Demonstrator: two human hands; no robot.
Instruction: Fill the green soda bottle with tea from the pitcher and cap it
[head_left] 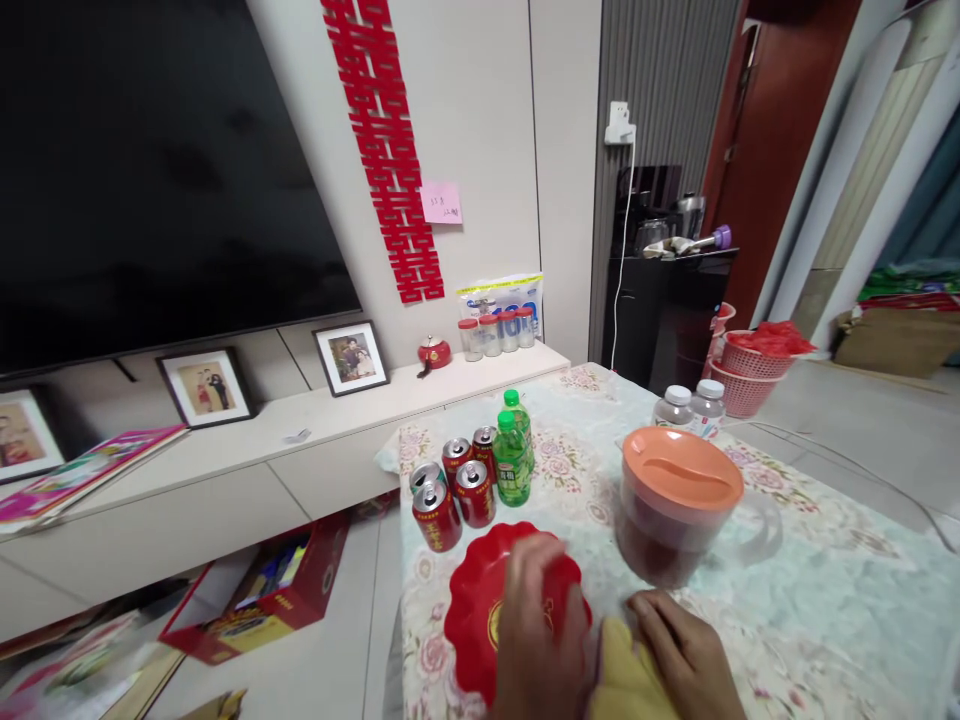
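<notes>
My left hand (536, 635) grips the near edge of a red scalloped plate (480, 600) that is tilted up over the table, fingers curled on its rim. My right hand (686, 650) sits beside it with fingers curled on a yellow cloth (626, 680) against the plate's edge. Just beyond the hands stands a clear pitcher with an orange lid (679, 500), holding dark liquid.
Several red cans (457, 490) and two green bottles (514, 450) stand on the floral tablecloth (825, 620). Two white-capped jars (690, 408) sit at the far edge. A TV bench with photo frames (206, 385) runs along the left; red baskets (757, 365) on the floor behind.
</notes>
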